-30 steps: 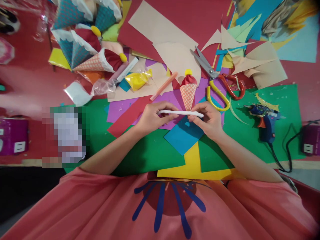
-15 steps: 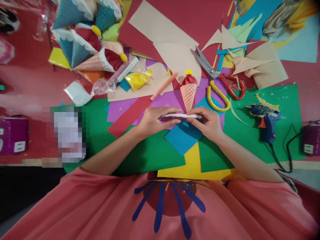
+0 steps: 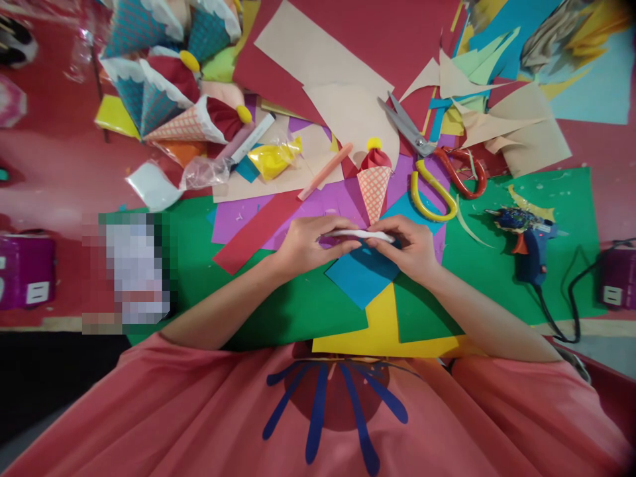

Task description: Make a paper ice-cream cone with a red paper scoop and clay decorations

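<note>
My left hand (image 3: 311,244) and my right hand (image 3: 411,246) pinch a thin white strip-like piece (image 3: 355,234) between thumbs and fingers, one at each end. It is seen nearly edge-on, and its material I cannot make out. Just beyond it lies a small paper cone (image 3: 373,190) with an orange-and-white lattice, a dark red top and a yellow tip. Under the hands is a blue sheet (image 3: 362,277) on green sheets (image 3: 293,301). Large scissors (image 3: 422,149) with one yellow and one red handle lie spread apart behind my right hand.
A blue glue gun (image 3: 535,248) with a black cord rests at the right. Several finished cones (image 3: 144,93) are heaped at the upper left. Beige paper offcuts (image 3: 536,126) lie at the upper right. A pale peach stick (image 3: 325,172) and a yellow wrapped piece (image 3: 275,159) lie mid-table.
The white piece has tilted slightly, its right end now a little lower. My right hand has shifted slightly left. Both hands keep their hold.
</note>
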`<act>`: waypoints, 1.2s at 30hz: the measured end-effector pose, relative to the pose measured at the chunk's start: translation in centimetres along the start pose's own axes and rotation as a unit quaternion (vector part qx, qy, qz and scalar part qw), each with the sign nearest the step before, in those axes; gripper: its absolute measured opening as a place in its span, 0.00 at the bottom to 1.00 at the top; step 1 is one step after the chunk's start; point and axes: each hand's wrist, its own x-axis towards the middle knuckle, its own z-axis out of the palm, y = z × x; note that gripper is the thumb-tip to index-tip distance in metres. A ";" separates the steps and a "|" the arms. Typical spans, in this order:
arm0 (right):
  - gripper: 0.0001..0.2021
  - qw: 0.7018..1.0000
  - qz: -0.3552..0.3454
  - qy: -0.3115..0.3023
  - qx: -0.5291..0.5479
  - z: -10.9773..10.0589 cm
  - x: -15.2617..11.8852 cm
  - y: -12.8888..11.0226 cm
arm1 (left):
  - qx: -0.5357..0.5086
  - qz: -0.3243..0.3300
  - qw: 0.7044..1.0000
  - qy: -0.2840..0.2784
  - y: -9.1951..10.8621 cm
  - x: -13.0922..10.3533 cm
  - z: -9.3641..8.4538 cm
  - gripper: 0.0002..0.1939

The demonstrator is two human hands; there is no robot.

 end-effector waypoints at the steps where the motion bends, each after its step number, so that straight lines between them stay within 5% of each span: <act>1: 0.07 1.000 -0.009 -0.001 -0.005 0.0 0.0 0.0 | -0.004 -0.004 1.000 -0.004 0.0 0.0 0.0 0.14; 8: 0.07 0.999 -0.030 -0.014 -0.016 0.0 -0.3 -0.2 | 0.018 0.068 0.997 0.007 0.0 -0.1 0.3 0.11; 13: 0.12 1.000 -0.012 -0.005 0.019 0.0 -0.4 -0.1 | 0.049 0.059 0.997 0.026 0.0 -0.1 0.1 0.12; 17: 0.04 0.998 -0.049 -0.002 -0.026 -0.1 -0.3 -0.2 | 0.034 0.029 0.999 0.008 0.1 0.0 -0.1 0.11; 24: 0.03 0.996 -0.086 0.003 -0.030 0.0 -0.3 -0.2 | 0.031 0.086 0.996 0.011 0.2 0.0 0.1 0.06; 30: 0.22 0.998 0.024 -0.036 0.043 -0.2 -0.5 0.0 | 0.030 0.089 0.995 0.028 0.2 0.2 0.0 0.04; 36: 0.09 1.000 -0.010 -0.025 0.005 -0.3 0.2 0.0 | 0.039 0.066 0.997 0.012 0.0 0.2 0.2 0.07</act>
